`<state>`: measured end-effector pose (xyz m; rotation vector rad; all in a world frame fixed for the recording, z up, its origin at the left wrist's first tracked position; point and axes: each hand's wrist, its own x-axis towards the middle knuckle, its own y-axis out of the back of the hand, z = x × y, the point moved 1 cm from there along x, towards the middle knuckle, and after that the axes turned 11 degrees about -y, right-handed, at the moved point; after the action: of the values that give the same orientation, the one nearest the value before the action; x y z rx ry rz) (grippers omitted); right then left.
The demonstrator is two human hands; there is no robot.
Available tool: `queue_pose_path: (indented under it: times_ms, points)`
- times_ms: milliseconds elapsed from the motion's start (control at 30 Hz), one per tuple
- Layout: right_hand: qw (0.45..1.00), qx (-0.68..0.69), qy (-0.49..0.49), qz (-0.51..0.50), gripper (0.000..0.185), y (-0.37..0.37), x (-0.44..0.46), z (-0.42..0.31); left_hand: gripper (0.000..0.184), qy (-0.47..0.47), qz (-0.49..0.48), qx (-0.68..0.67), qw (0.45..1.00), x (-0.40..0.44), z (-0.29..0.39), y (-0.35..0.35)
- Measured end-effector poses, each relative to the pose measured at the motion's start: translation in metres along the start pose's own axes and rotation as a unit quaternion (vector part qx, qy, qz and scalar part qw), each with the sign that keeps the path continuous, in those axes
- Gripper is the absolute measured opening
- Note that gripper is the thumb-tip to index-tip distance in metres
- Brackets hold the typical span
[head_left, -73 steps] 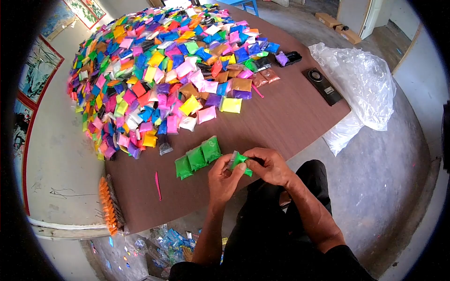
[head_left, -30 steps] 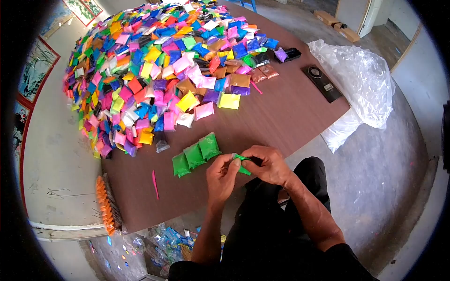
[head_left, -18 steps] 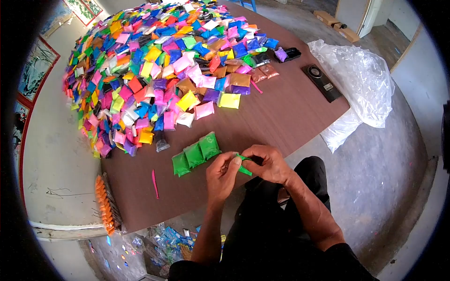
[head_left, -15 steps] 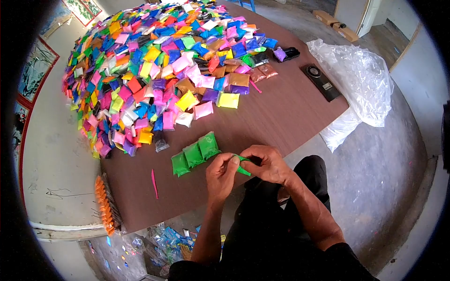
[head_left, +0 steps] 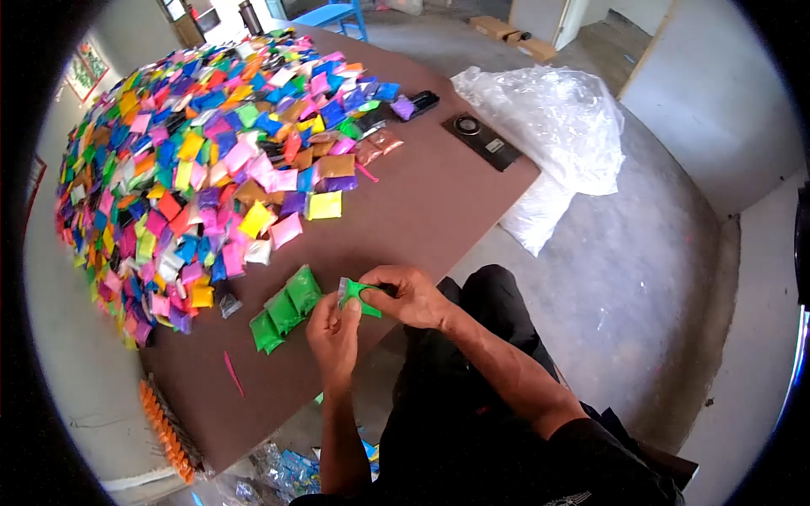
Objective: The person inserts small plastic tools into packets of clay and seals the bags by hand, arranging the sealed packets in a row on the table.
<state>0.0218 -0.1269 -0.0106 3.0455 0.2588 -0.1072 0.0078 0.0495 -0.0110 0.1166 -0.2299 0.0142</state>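
Note:
Between my two hands is a small green packet [head_left: 363, 301] with a clear plastic edge showing at its upper left. My left hand [head_left: 335, 325] pinches it from the left with thumb and fingers. From the right, my right hand [head_left: 409, 295] grips it, thumb lying across the green. Three similar green packets [head_left: 285, 310] lie overlapping in a row on the brown table [head_left: 405, 215], just left of my left hand. Farther left on the tabletop rests a thin pink stick-like tool [head_left: 234, 374].
A large heap of colourful packets [head_left: 194, 160] covers the table's far left. A black scale-like device [head_left: 483, 141] lies near the right edge, beside clear plastic sheeting [head_left: 548, 126]. An orange-bristled brush [head_left: 164, 430] stands at the near left corner. Behind is a blue chair [head_left: 333, 13].
The view has swung to the right, so the table and heap sit farther left. Both hands still hold the green packet, whose clear edge now shows more plainly.

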Motion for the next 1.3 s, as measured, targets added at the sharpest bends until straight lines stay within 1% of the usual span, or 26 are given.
queue_pose_path:
  times_ms: [33, 67, 133, 167, 233, 333, 367, 400, 433, 467, 533, 600, 633, 700, 767, 833, 933, 1000, 1067, 1133, 1200, 1267, 1300]
  points:
    - [0.999, 0.043, -0.002, -0.002, 0.015, 0.000, 0.000, 0.002, 0.019, -0.001, -0.005, -0.007, 1.000, 0.001, 0.000, 0.000]
    - [0.999, 0.038, -0.003, 0.003, 0.015, -0.001, 0.001, 0.004, 0.020, -0.004, -0.014, -0.006, 1.000, 0.000, 0.002, 0.000]
    - [0.999, 0.017, 0.032, 0.004, 0.016, -0.003, 0.001, 0.004, 0.020, -0.007, -0.022, -0.010, 1.000, -0.001, 0.003, 0.003]
    - [0.999, 0.013, 0.031, 0.006, 0.016, -0.002, 0.001, 0.005, 0.018, -0.011, -0.027, -0.019, 0.999, -0.001, 0.002, 0.004]
    - [0.998, -0.053, -0.002, -0.013, 0.017, -0.002, -0.001, -0.002, 0.017, -0.014, -0.032, -0.032, 0.999, -0.002, -0.001, 0.008]
    - [0.997, -0.079, 0.000, -0.005, 0.019, -0.003, -0.001, -0.006, 0.018, -0.026, -0.029, -0.038, 0.999, -0.004, 0.000, 0.009]
    - [0.997, -0.081, -0.001, -0.004, 0.019, -0.003, -0.002, -0.007, 0.019, 0.002, -0.024, -0.038, 0.999, -0.004, 0.004, 0.007]
    - [0.999, -0.042, -0.024, -0.009, 0.020, -0.003, -0.002, -0.007, 0.019, 0.028, -0.020, -0.038, 0.999, -0.004, 0.007, 0.006]
    - [0.999, -0.003, -0.046, -0.012, 0.020, -0.004, -0.002, -0.008, 0.019, 0.026, -0.022, -0.040, 0.999, -0.003, 0.006, 0.006]
    - [0.999, -0.004, -0.044, -0.008, 0.020, -0.004, -0.001, -0.006, 0.020, 0.012, -0.022, -0.042, 0.999, -0.002, 0.004, 0.004]
    - [0.998, 0.056, -0.018, -0.008, 0.021, -0.005, 0.001, -0.002, 0.020, 0.000, -0.028, -0.047, 0.999, 0.000, 0.000, 0.001]
    - [0.998, 0.043, -0.032, -0.011, 0.020, -0.006, 0.002, 0.001, 0.020, -0.054, -0.031, -0.038, 0.997, 0.002, -0.002, 0.000]
    - [0.998, 0.030, -0.044, -0.021, 0.019, -0.005, 0.003, 0.001, 0.020, -0.054, -0.033, -0.039, 0.997, 0.001, -0.003, 0.001]
    - [0.999, 0.015, -0.040, -0.020, 0.020, -0.006, 0.006, 0.000, 0.019, -0.024, -0.020, -0.065, 0.997, 0.000, -0.004, 0.003]
    - [0.999, 0.002, -0.038, -0.019, 0.021, -0.005, 0.006, -0.002, 0.020, -0.032, -0.027, -0.062, 0.997, -0.001, -0.005, 0.006]
    - [0.998, -0.016, -0.037, -0.047, 0.022, -0.004, 0.006, -0.007, 0.022, -0.044, -0.034, -0.059, 0.997, -0.002, -0.005, 0.010]
    - [0.997, -0.037, -0.038, -0.060, 0.023, -0.003, 0.006, -0.012, 0.020, -0.036, -0.043, -0.048, 0.997, -0.001, -0.007, 0.012]
    - [0.997, -0.021, -0.040, -0.066, 0.023, -0.003, 0.007, -0.010, 0.018, -0.051, -0.032, -0.048, 0.997, -0.002, -0.006, 0.012]
    - [0.996, -0.002, -0.044, -0.073, 0.022, -0.006, 0.008, -0.006, 0.020, -0.038, -0.022, -0.041, 0.998, -0.002, -0.001, 0.008]
    - [0.996, 0.052, -0.035, -0.066, 0.020, -0.006, 0.009, -0.003, 0.021, -0.027, -0.011, -0.036, 0.999, -0.002, 0.007, 0.008]
    - [0.996, 0.043, -0.030, -0.066, 0.020, -0.004, 0.010, -0.003, 0.028, 0.004, -0.032, -0.024, 0.999, -0.001, 0.014, 0.007]
    - [0.997, 0.038, -0.029, -0.063, 0.019, -0.005, 0.007, -0.002, 0.027, 0.015, -0.029, -0.014, 0.999, 0.000, 0.013, 0.006]
    - [0.996, 0.059, -0.032, -0.060, 0.019, -0.006, 0.006, -0.001, 0.025, 0.025, -0.026, -0.007, 0.999, 0.000, 0.011, 0.006]
